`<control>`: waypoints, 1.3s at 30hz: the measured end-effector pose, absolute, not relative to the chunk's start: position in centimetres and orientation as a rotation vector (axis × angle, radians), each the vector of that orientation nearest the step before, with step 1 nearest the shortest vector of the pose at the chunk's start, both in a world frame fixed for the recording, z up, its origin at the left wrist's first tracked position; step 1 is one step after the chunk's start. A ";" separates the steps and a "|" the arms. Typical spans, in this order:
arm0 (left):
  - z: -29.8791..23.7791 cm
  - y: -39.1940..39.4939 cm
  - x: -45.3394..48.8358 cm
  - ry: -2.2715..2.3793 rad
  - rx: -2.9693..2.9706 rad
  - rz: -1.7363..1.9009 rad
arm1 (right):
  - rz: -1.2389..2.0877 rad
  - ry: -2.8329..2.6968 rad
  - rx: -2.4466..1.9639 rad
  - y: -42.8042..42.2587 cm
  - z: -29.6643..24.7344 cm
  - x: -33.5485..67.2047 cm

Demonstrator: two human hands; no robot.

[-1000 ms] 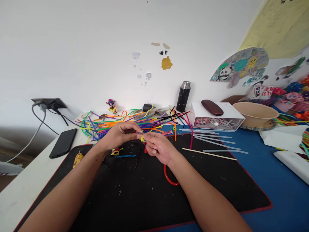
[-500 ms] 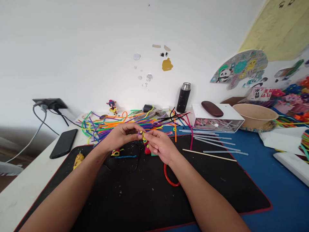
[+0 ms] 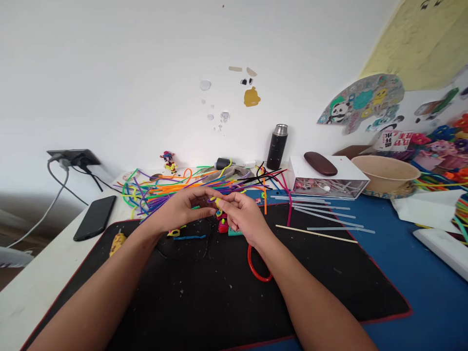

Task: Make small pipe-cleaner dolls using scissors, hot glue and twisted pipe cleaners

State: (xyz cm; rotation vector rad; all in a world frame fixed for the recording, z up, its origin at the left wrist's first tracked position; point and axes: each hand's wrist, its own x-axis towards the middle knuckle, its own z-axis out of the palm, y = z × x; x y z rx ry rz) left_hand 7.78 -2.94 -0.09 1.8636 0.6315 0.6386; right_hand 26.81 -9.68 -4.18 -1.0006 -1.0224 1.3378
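Note:
Both hands meet over the black mat (image 3: 204,302) at a small piece of yellow and purple pipe cleaner (image 3: 216,200). My right hand (image 3: 244,213) is closed, with thumb and index finger pinching its yellow part. My left hand (image 3: 186,207) curls round the left side, index finger against the piece and thumb slightly below. Just under the fingers lies a red pipe-cleaner piece (image 3: 223,225), beside a teal block-like thing (image 3: 235,233). Whether the red piece joins the held one, I cannot tell. A red ring-shaped handle (image 3: 252,265) is partly covered by my right wrist.
Behind the hands spreads a pile of colourful pipe cleaners (image 3: 157,195). A black flask (image 3: 277,147) and a white box (image 3: 329,178) stand at the back. Pale glue sticks (image 3: 340,229) and a wooden stick (image 3: 314,234) lie right. A phone (image 3: 95,218) rests left.
My left thumb has dropped slightly away from the held piece. The right hand keeps its pinch, and the view has shifted a little.

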 end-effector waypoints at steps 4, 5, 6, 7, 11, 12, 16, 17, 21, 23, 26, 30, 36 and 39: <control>-0.1 -3.1 8.0 0.699 1.962 0.676 | 1.350 -1.022 -0.994 -9.8 -4.1 26.7; -0.1 -3.2 8.0 0.718 1.965 0.682 | 1.352 -1.027 -0.993 -9.8 -4.1 26.7; -0.2 -3.2 8.0 0.733 1.965 0.684 | 1.355 -1.032 -0.990 -9.8 -4.1 26.7; -0.2 -3.2 8.0 0.741 1.964 0.687 | 1.361 -1.034 -0.988 -9.9 -4.1 26.7; -0.3 -3.1 8.1 0.742 1.926 0.724 | 1.392 -1.024 -0.963 -9.9 -4.0 26.8; -0.3 -3.1 8.1 0.739 1.901 0.737 | 1.404 -1.017 -0.953 -9.9 -4.0 26.8; -0.3 -3.2 8.1 0.746 1.787 0.766 | 1.436 -0.998 -0.929 -9.9 -3.9 26.8; -0.2 -3.2 8.1 0.751 1.770 0.762 | 1.436 -0.998 -0.930 -9.9 -3.9 26.8; -0.1 -3.3 8.2 0.769 1.740 0.729 | 1.429 -0.993 -0.937 -10.0 -3.9 26.7; -0.1 -3.3 8.2 0.758 1.735 0.715 | 1.427 -0.995 -0.941 -10.0 -3.9 26.7; 0.0 -3.3 8.3 0.744 1.726 0.710 | 1.423 -1.001 -0.945 -10.1 -3.9 26.7; 0.1 -3.4 8.4 0.750 1.700 0.712 | 1.423 -1.016 -0.940 -10.1 -3.8 26.7; 0.1 -3.5 8.5 0.762 1.692 0.710 | 1.425 -1.050 -0.948 -10.1 -3.8 26.8; 0.1 -3.5 8.5 0.775 1.694 0.703 | 1.416 -1.062 -0.957 -10.0 -4.0 26.7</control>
